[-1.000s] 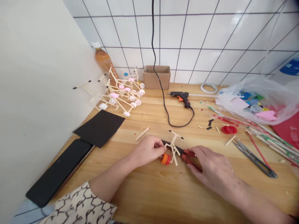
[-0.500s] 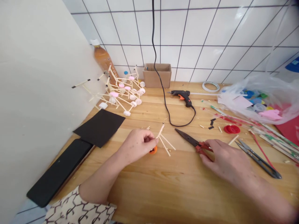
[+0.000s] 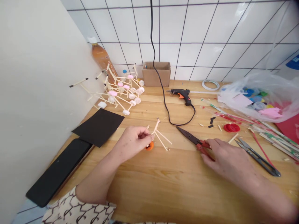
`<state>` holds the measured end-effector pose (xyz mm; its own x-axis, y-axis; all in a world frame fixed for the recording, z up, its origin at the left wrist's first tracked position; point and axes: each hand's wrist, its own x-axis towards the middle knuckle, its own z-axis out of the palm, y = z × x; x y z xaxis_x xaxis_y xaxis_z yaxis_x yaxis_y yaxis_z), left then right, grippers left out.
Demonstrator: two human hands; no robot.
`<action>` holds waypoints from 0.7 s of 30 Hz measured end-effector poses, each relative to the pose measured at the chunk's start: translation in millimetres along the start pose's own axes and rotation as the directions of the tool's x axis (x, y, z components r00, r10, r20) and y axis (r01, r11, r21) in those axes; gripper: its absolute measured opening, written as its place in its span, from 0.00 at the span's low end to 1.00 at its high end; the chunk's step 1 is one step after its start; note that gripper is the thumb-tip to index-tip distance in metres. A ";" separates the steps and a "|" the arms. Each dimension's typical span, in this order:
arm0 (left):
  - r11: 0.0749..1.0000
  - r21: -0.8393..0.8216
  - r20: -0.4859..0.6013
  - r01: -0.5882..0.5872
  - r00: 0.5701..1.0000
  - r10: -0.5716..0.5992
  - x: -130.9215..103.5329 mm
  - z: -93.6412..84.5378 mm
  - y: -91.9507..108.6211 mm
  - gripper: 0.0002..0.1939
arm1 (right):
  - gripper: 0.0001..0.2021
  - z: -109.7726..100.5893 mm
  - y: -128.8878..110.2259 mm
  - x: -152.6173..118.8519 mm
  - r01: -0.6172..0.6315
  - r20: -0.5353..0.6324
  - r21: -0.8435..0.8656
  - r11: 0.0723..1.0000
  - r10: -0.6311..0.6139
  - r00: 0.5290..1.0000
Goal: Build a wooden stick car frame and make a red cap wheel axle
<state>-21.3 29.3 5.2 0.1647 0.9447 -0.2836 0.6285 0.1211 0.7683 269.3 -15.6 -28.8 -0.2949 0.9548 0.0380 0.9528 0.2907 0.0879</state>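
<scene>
Head view: the left hand has its fingers pinched on a small wooden-stick frame, with an orange bottle cap just below the fingertips, on the near side of the hot-glue gun and to its left; the right hand has its fingers around the red handles of the needle-nose pliers, nearer than the gun and slightly to its right. The frame should be very light, stiff along each stick but fragile at the joints, so a gentle pinch near the upper stem, away from the splayed tips, seems best; the pliers should feel heavier and rigid. The left fingers hide the joint beside the cap, and whether the frame touches the counter is hard to make out
</scene>
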 end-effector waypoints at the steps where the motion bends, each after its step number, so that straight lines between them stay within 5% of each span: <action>1: 1.000 -0.013 -0.012 0.003 1.000 -0.003 -0.1 -0.9 0.4 0.12 | 0.09 -0.8 -2.3 -1.3 0.006 -0.014 0.019 1.000 -0.006 1.000; 8: 0.991 -0.130 -0.066 0.012 0.998 -0.021 0.1 -11.9 -0.5 0.10 | 0.06 -5.4 -45.7 -22.8 0.227 -0.060 0.338 0.913 -0.220 0.974; 12: 0.991 -0.135 -0.052 0.007 0.999 -0.014 0.0 -9.9 -1.3 0.10 | 0.04 -5.9 -67.0 -28.1 0.298 -0.102 0.274 0.914 -0.281 0.954; 16: 0.995 -0.096 -0.009 0.004 1.000 -0.005 0.3 -1.7 -1.7 0.11 | 0.02 -6.7 -63.0 -25.0 0.246 -0.137 0.074 0.967 -0.234 0.963; 21: 0.999 -0.043 0.001 -0.016 1.000 0.016 1.7 8.0 -3.1 0.12 | 0.06 -5.7 -29.6 -14.2 0.018 -0.106 -0.104 0.994 -0.029 0.994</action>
<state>-16.9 28.1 -2.2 0.1755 0.9461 -0.2720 0.5927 0.1190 0.7966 244.9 -38.1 -26.3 -0.3285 0.9339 0.1411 0.9345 0.2997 0.1921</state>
